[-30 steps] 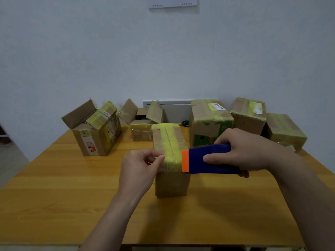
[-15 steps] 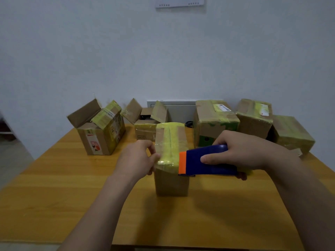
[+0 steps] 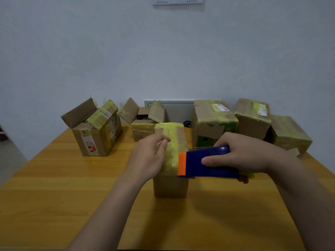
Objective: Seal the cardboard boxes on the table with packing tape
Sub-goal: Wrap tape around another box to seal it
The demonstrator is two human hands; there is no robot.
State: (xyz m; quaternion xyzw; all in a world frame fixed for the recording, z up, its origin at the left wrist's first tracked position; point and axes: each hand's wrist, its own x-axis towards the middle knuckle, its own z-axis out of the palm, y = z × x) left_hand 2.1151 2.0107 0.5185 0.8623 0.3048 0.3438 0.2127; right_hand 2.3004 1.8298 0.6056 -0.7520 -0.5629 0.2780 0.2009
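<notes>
head view: box [image 3: 170, 185] between left hand [image 3: 146, 160], right hand [image 3: 244, 154] with dispenser [image 3: 195, 163]

Looks like a plain back room or small office used for packing parcels. Told by a bare pale wall [image 3: 163, 51], a wooden table [image 3: 54, 196] crowded with cardboard boxes [image 3: 208, 131] wrapped in yellow tape [image 3: 171, 134], and a blue tape dispenser [image 3: 194, 160] held at one box.
</notes>
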